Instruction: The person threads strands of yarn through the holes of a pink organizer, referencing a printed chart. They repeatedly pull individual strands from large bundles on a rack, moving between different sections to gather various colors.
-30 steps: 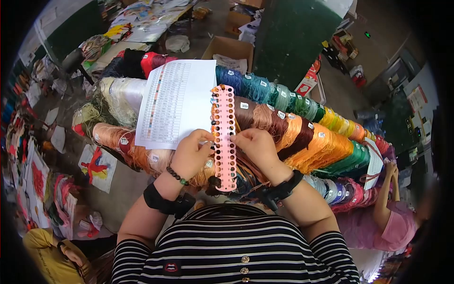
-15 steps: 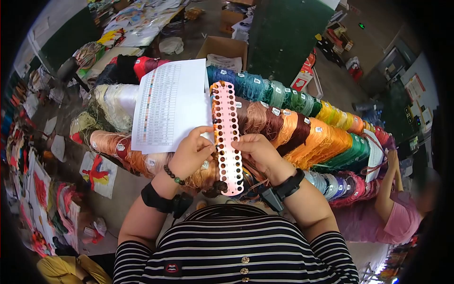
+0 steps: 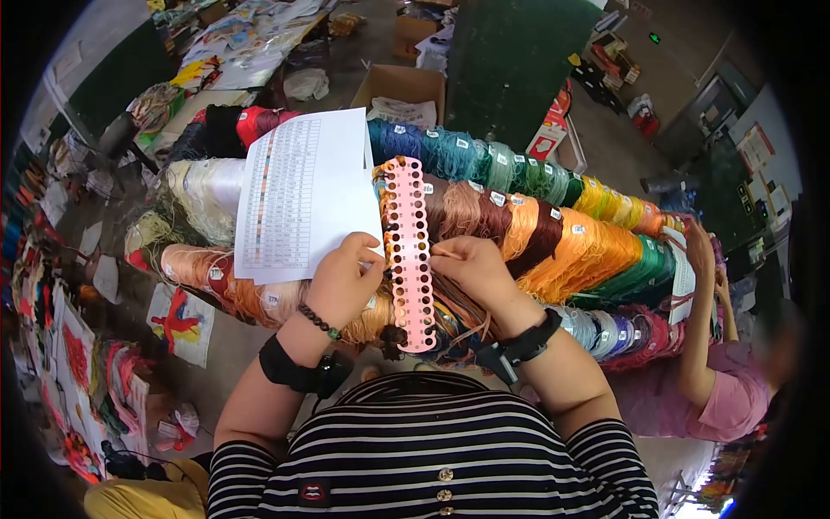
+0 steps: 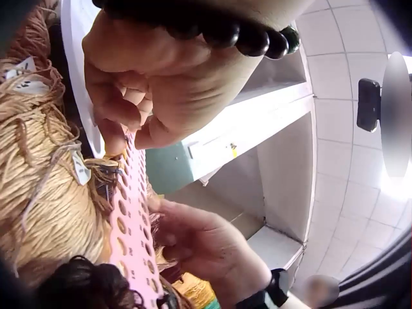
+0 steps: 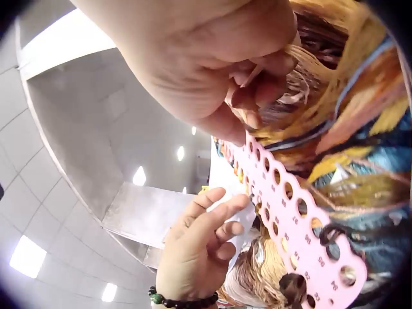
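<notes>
A long pink thread organizer card (image 3: 410,277), lined with numbered holes along both sides, lies lengthwise over the spools of thread. Dark and orange strands hang from holes along its left edge. My left hand (image 3: 344,275) is at that edge, thumb and forefinger apart, the other fingers bent; in the left wrist view its fingertips (image 4: 117,143) are right at the card. At the right edge my right hand (image 3: 475,272) pinches a thin tan thread (image 5: 253,74) between thumb and forefinger. Loose multicoloured threads (image 5: 347,122) lie under the right hand.
A printed sheet with a colour column (image 3: 298,203) lies left of the card. Rows of labelled orange spools (image 3: 553,268) and teal spools (image 3: 450,151) fan out to the right. Another person in a pink shirt (image 3: 735,389) reaches toward the right end. A cardboard box (image 3: 399,82) stands behind.
The card tilted, then straightened again. My right hand has come off the card's face to its right edge, a thread now showing between its fingertips. The left hand has shifted slightly left.
</notes>
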